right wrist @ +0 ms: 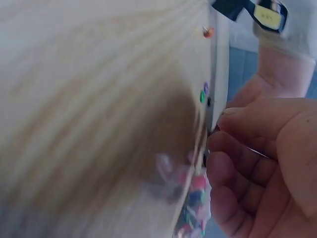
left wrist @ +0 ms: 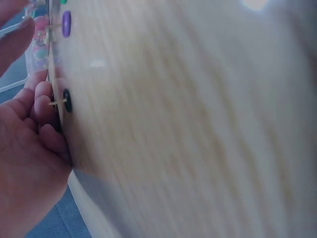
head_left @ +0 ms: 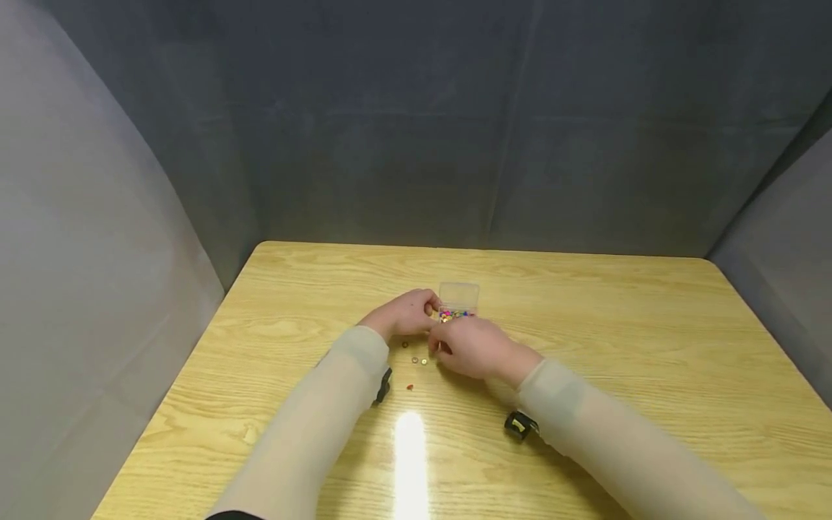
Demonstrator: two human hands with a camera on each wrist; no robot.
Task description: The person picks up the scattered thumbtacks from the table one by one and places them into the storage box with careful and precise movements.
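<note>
I take the clear plastic box [head_left: 458,300] as landmark; it sits mid-table on the wooden table [head_left: 617,325], lid up, full of mixed-colour push pins [head_left: 454,315].

Left hand [head_left: 404,312]: just left of the box, fingers curled, fingertips touching the box's left edge. Left wrist view shows the curled fingers [left wrist: 43,101] against a black pin [left wrist: 66,100] lying on the table, its shaft pointing at the fingers. I can't tell if it's pinched or only touched. A purple pin [left wrist: 66,23] lies further up that view, next to the box [left wrist: 38,39].

Right hand [head_left: 474,348]: just in front of the box, fingers curled down toward the table. Right wrist view shows the fingertips [right wrist: 233,148] bunched near the box [right wrist: 193,203]; whether they hold a pin, I can't tell, as the contact is hidden.

Loose pins [head_left: 419,360] are on the table in front-left of the box, between the forearms; a red one [head_left: 410,387] lies a bit nearer to me. In the right wrist view I see an orange-red pin [right wrist: 208,32] and a green and purple pair [right wrist: 203,94].

Both wrists carry black camera units; the one on the left [right wrist: 250,7] has a yellow label, with text too blurred to read. No other writing is visible.
</note>
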